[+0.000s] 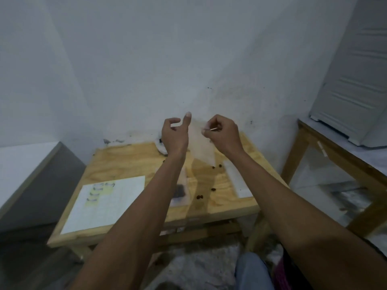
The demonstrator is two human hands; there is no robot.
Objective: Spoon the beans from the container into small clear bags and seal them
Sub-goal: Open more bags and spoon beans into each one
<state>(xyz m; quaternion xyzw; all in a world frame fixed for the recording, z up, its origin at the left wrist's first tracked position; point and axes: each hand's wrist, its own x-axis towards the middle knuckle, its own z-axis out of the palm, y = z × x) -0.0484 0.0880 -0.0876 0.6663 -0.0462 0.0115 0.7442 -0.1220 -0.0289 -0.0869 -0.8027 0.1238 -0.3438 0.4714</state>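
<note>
The right hand (222,132) pinches the top edge of a clear bag (202,146) between curled fingers; the bag hangs above the surface (129,160). The left hand (174,136) is just beside it, fingers loosely curled, holding nothing. A few beans (200,197) lie below. The paper (106,204) has writing (too blurred to read).

Clear bag (201,143) hangs raised above scattered beans (200,197) on table (125,160)

A white, scuffed wall (188,59) is seen beyond the raised hands, with a plywood table (125,162) set against it below them. A second wooden table (335,155) is placed to the right of the hands, a grey ledge (31,164) to their left, and mottled grey floor (199,266) is shown underneath.
</note>
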